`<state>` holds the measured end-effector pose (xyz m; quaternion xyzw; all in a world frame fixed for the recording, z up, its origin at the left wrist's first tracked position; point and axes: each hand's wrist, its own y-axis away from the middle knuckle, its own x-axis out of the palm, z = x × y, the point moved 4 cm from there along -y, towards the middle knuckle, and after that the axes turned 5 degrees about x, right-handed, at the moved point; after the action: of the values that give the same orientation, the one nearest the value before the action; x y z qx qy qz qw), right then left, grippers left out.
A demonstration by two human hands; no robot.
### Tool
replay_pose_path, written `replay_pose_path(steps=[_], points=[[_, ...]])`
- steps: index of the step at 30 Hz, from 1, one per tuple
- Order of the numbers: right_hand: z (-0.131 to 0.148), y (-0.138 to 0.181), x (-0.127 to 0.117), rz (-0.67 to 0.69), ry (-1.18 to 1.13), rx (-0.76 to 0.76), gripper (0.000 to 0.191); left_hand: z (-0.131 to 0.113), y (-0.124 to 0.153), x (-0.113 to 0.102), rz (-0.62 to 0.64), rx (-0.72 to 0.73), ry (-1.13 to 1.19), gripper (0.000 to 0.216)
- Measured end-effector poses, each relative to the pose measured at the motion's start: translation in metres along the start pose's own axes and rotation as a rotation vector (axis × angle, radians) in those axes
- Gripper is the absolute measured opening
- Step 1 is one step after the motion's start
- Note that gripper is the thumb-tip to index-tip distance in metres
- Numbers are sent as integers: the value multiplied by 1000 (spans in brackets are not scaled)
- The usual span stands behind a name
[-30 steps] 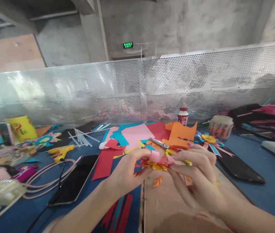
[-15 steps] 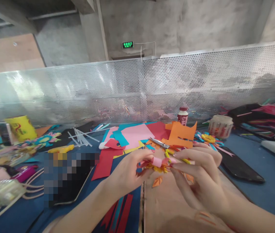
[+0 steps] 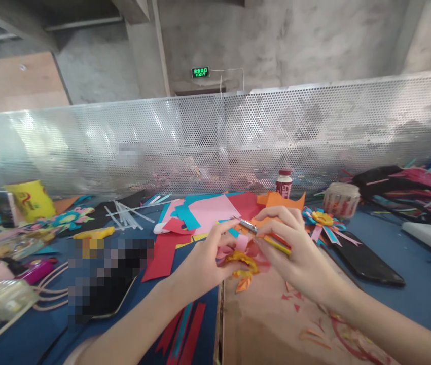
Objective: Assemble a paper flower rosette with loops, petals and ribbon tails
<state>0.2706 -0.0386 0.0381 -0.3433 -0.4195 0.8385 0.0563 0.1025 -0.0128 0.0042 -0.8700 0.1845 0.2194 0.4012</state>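
My left hand [image 3: 210,253] is closed, pinching a paper flower [image 3: 240,258] with pink loops and a yellow fringed ring; its fingers cover part of the flower. Just above and right of it, my right hand [image 3: 295,248] has its thumb and fingers closed round the middle of a pair of scissors [image 3: 251,226] with yellow handles. Those fingers partly hide the handles. A small folded orange paper piece [image 3: 243,285] lies below the flower on the brown board [image 3: 261,324].
Coloured paper sheets [image 3: 215,210] are piled behind my hands. To the right are a finished-looking paper rosette [image 3: 322,219], a black phone [image 3: 371,261], a clear jar [image 3: 340,200] and a bottle [image 3: 284,183]. A yellow glue gun [image 3: 94,233] and glue sticks [image 3: 126,215] lie left.
My right hand has left the flower, moved up and left, and closed on the scissors. The flower stays in my left hand, tilted so its yellow ring shows more.
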Motion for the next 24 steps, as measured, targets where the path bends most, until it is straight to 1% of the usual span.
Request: replay_pose_path(steps=[3,5,9,11,15,16,18,20,21,24], points=[[-17,-3,11,238,-165,215,15,-1,-2,2,35,-38,12,65],[-22,-4,15,329,-248,286,16,-2,-3,4,38,-40,31,65],[-22,-6,17,385,-335,347,21,-2,-3,8,40,-77,104,63],[-19,-6,18,403,-359,371,21,-3,-3,8,24,-89,100,62],[-19,-6,21,399,-411,408,24,-6,-4,9,2,-154,60,66],[-21,-6,20,362,-420,430,24,-6,-4,10,-1,-179,73,66],[-26,-6,16,236,-430,450,23,-7,-5,10,-17,-207,107,67],[-26,-6,8,104,-430,382,21,-7,-5,9,-42,-208,117,66],[-24,-6,5,76,-421,319,19,-6,-5,9,-51,-207,115,66],[-14,-5,2,101,-303,140,19,-4,-5,8,-67,-202,90,66]])
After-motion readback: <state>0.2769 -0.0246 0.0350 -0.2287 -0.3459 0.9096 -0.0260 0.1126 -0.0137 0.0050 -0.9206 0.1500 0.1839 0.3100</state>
